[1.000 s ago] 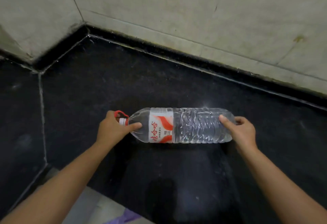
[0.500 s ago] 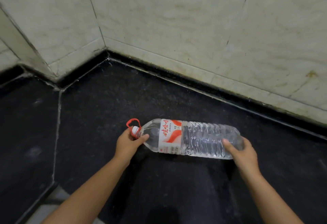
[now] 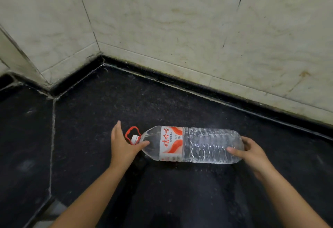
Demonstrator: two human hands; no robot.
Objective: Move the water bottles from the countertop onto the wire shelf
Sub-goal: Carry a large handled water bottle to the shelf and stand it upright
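Note:
A large clear water bottle point(image 3: 203, 145) with a red-and-white label, white cap and red carry loop lies on its side on the black countertop point(image 3: 108, 112), cap pointing left. My left hand point(image 3: 122, 146) is at the neck. Its thumb rests on the bottle's shoulder and its fingers are stretched out straight behind the red loop, not wrapped round it. My right hand point(image 3: 252, 153) clasps the base, thumb on the near side and fingers curled behind. No wire shelf is in view.
A pale tiled wall point(image 3: 180, 29) meets the counter in a corner at the back left, behind a black upstand. The counter's front edge runs along the lower left, with floor showing below it.
My left fingers have let go of the neck and straightened, uncovering the cap and red loop. The bottle has stayed at about the same spot between my hands. The view has tilted up slightly.

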